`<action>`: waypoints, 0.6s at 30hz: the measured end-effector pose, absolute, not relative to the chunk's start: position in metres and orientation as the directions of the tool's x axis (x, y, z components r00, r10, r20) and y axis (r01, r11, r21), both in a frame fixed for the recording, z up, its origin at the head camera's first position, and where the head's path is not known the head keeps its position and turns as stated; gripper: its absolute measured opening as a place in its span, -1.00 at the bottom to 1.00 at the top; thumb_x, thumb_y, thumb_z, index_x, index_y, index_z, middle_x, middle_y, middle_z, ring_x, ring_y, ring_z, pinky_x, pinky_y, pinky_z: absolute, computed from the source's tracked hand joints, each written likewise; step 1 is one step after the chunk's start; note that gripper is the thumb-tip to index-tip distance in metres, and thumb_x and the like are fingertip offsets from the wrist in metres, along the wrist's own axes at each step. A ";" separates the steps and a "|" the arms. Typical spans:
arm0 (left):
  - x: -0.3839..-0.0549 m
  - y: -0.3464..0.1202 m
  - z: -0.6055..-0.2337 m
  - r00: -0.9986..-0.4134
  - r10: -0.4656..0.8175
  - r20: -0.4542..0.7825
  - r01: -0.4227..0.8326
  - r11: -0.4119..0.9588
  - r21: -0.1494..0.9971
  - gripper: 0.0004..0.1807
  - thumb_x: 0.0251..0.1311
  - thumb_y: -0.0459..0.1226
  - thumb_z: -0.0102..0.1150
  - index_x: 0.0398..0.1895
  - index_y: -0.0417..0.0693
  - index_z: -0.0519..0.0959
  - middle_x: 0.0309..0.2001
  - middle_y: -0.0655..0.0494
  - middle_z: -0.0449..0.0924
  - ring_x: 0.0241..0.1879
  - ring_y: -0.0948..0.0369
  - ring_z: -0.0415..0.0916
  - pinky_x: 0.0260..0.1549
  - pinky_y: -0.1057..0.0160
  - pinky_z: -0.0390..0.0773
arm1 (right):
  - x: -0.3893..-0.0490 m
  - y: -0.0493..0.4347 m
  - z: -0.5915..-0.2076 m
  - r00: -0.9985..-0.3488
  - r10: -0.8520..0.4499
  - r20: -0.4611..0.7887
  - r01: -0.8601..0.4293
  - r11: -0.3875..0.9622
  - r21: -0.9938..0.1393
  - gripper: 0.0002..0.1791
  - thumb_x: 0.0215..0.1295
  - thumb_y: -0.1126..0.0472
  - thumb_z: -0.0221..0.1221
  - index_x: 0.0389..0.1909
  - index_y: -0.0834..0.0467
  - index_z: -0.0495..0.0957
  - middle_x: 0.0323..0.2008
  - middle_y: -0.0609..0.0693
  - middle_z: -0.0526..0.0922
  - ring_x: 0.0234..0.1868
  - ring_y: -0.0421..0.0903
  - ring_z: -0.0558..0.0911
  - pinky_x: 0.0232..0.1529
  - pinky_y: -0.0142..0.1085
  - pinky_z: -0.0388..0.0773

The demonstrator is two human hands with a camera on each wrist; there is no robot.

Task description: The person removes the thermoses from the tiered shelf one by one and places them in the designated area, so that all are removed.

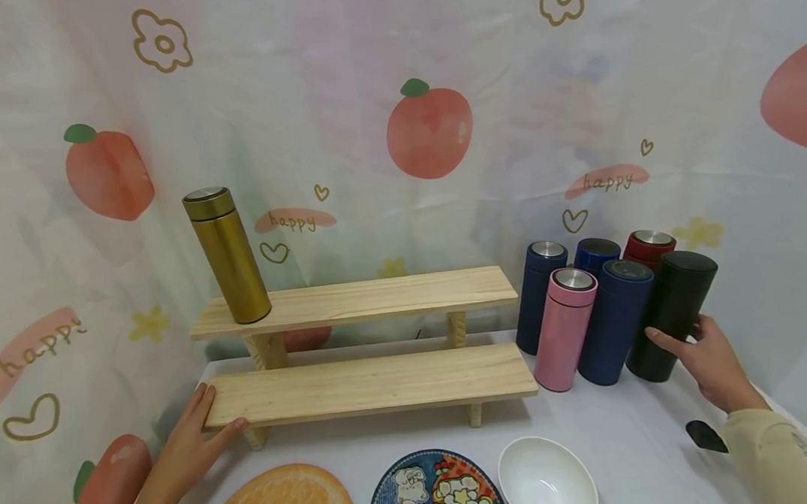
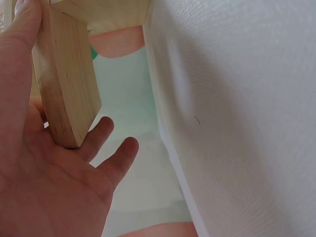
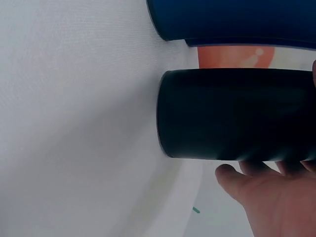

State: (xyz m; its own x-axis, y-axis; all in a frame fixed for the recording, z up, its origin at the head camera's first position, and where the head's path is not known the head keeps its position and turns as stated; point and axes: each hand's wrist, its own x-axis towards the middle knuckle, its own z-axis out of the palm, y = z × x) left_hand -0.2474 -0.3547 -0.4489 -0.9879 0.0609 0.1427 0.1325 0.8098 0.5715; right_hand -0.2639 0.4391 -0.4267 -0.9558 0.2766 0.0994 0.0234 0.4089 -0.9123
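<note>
My right hand (image 1: 709,366) grips the lower part of a black thermos (image 1: 673,312), thumb at its front and fingers round its right side. In the right wrist view the hand (image 3: 281,197) lies along the dark body of the thermos (image 3: 232,113). My left hand (image 1: 185,449) holds the left end of the lower board of a two-tier wooden shelf (image 1: 375,385), with the thumb over its front edge. The left wrist view has the board's end (image 2: 69,98) between thumb and fingers, two fingertips (image 2: 123,153) sticking out past it. A gold thermos (image 1: 231,259) stands on the upper board's left end.
Beside the black thermos stand a pink thermos (image 1: 565,331), several blue ones, such as one in front (image 1: 612,325), and a red one (image 1: 647,247) behind. In front lie a round bread-like mat (image 1: 289,501), a round cartoon mat (image 1: 434,487) and a white bowl (image 1: 548,475). A patterned curtain (image 1: 344,134) hangs behind.
</note>
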 end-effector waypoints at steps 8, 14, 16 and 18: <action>-0.246 -0.353 -0.449 -0.984 0.068 0.163 0.151 0.804 0.575 0.17 0.44 0.15 0.31 0.67 -0.49 -0.07 0.65 -0.53 -0.22 0.56 -0.53 -0.13 0.34 -0.56 0.09 | -0.257 0.433 -0.416 -0.946 0.294 0.133 -0.015 0.372 -0.928 0.14 0.67 -0.08 0.10 0.64 0.38 -0.57 0.64 0.53 -0.41 0.59 0.58 -0.22 0.45 0.48 -0.15; -0.245 -0.353 -0.447 -0.985 0.065 0.162 0.147 0.810 0.567 0.17 0.44 0.15 0.31 0.67 -0.49 -0.07 0.64 -0.55 -0.20 0.56 -0.53 -0.12 0.34 -0.55 0.11 | -0.256 0.422 -0.400 -0.914 0.304 0.268 -0.207 0.219 -0.953 0.06 0.66 0.13 0.15 0.74 0.05 -0.49 0.73 0.21 -0.35 0.71 0.12 -0.29 0.58 -0.08 -0.32; -0.244 -0.352 -0.446 -0.984 0.066 0.168 0.150 0.813 0.562 0.16 0.44 0.14 0.32 0.66 -0.50 -0.06 0.63 -0.56 -0.19 0.55 -0.53 -0.10 0.34 -0.54 0.12 | -0.254 0.419 -0.393 -0.895 0.309 0.321 -0.256 0.233 -0.938 0.04 0.65 0.18 0.15 0.75 0.02 -0.45 0.74 0.10 -0.35 0.71 -0.02 -0.32 0.56 -0.23 -0.33; -0.243 -0.352 -0.446 -0.982 0.066 0.174 0.154 0.815 0.558 0.16 0.43 0.13 0.33 0.66 -0.51 -0.05 0.63 -0.57 -0.17 0.55 -0.53 -0.09 0.34 -0.54 0.13 | -0.250 0.415 -0.385 -0.875 0.320 0.363 -0.278 0.280 -0.919 0.03 0.65 0.20 0.14 0.75 0.02 -0.44 0.74 0.03 -0.37 0.69 -0.11 -0.35 0.53 -0.33 -0.32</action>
State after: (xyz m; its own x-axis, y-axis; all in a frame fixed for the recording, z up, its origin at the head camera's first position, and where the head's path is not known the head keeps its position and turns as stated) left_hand -0.2431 -0.3519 -0.4461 -0.9824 0.0665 0.1744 0.1543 0.8152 0.5583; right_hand -0.2503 0.4146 -0.3846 -0.8752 0.3201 0.3628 -0.2783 0.2804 -0.9186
